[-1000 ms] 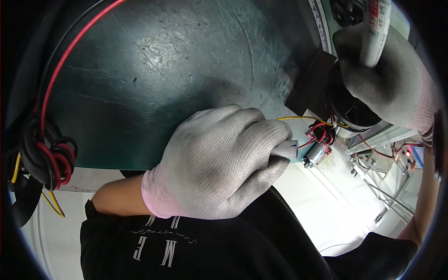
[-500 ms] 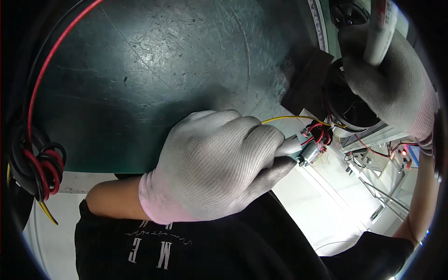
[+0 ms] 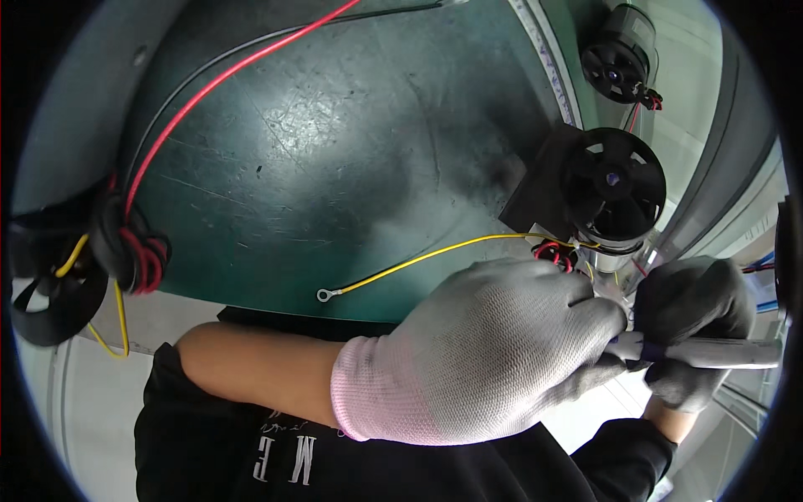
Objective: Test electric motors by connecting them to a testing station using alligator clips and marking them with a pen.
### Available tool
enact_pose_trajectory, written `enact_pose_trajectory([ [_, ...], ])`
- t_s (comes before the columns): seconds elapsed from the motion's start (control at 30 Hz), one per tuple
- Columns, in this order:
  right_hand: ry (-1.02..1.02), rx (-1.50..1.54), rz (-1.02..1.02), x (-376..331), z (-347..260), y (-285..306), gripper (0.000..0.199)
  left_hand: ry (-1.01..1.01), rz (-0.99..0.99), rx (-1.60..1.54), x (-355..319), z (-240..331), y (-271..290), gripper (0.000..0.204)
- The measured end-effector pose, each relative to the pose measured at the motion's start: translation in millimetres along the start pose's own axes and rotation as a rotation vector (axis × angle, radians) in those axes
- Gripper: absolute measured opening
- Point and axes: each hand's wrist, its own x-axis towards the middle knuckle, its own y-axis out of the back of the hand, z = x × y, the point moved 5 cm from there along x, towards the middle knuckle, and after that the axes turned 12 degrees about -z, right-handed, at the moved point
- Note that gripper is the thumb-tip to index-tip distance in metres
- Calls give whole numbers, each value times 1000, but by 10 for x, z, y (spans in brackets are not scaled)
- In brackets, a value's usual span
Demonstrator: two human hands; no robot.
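My left hand (image 3: 493, 351), in a grey knit glove with a pink cuff, is closed over a small wired part at the green mat's (image 3: 335, 151) front edge; the part itself is hidden by my fingers. My right hand (image 3: 690, 322), also gloved, grips a white pen-shaped tool (image 3: 711, 353) with a blue band, its tip touching my left fingertips. Just above both hands sits a black round fan motor (image 3: 615, 186) with red wires (image 3: 554, 253). A yellow wire (image 3: 418, 261) with a ring terminal (image 3: 324, 294) runs left from it.
A second black fan motor (image 3: 619, 63) lies at the far right. A red wire (image 3: 226, 79) and a black wire cross the mat to a coiled bundle (image 3: 125, 251) at the left edge. A pale bench surface shows below the mat.
My right hand has come down from the upper right with the tool and now meets my left hand. The fan motor it covered is uncovered, and the yellow wire lies stretched out.
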Motion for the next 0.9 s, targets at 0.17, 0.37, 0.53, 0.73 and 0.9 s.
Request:
enact_pose_trajectory([
  [0.17,-128,-979,-3,-735,399,-173,43,-9,-181,36,95,209,-362,24],
  [0.37,99,-702,299,-2034,593,310,34,35,-468,269,114,203,-1045,27],
  [0.53,163,-747,974,-3267,1414,910,21,-187,-648,1150,1041,315,-1227,42],
  [0.73,316,-969,1027,-3064,2040,1014,29,344,-1006,1435,1824,-197,-1801,70],
  [0.9,474,-977,993,-3307,2007,980,24,146,-888,1464,1759,-264,-2013,78],
])
